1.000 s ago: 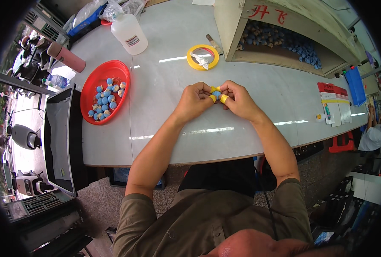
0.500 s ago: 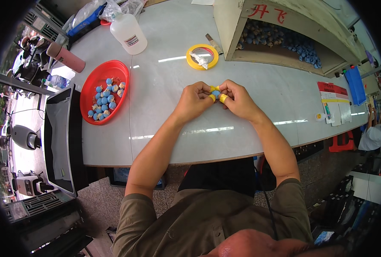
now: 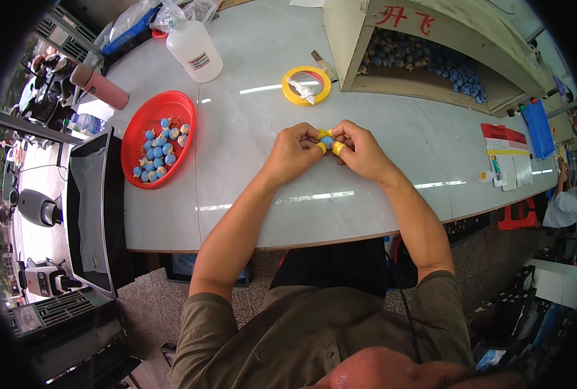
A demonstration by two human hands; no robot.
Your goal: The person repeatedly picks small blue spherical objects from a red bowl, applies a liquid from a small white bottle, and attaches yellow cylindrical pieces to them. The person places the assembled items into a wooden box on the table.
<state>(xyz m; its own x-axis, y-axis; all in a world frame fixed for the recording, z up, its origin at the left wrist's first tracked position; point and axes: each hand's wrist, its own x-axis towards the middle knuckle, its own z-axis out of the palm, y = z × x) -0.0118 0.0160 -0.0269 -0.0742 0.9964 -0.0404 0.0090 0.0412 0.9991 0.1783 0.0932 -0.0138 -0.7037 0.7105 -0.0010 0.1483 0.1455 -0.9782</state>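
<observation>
Grip unchanged: right of red tray (image 3: 148, 111), our left hand (image 3: 293, 153) and right hand (image 3: 362, 152) pinch blue ball (image 3: 328, 141) between fingertips (image 3: 338, 148); handling apparently continues.

Red characters (image 3: 391, 17) mark the cabinet (image 3: 457, 29) ahead-right of the hands (image 3: 292, 154). The bottle label (image 3: 200, 61), ahead-left, and sheet (image 3: 505, 136), right, are illegible.

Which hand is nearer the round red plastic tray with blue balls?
The left hand is nearer, right of the red tray; the right hand is farther right, past the left.
</observation>
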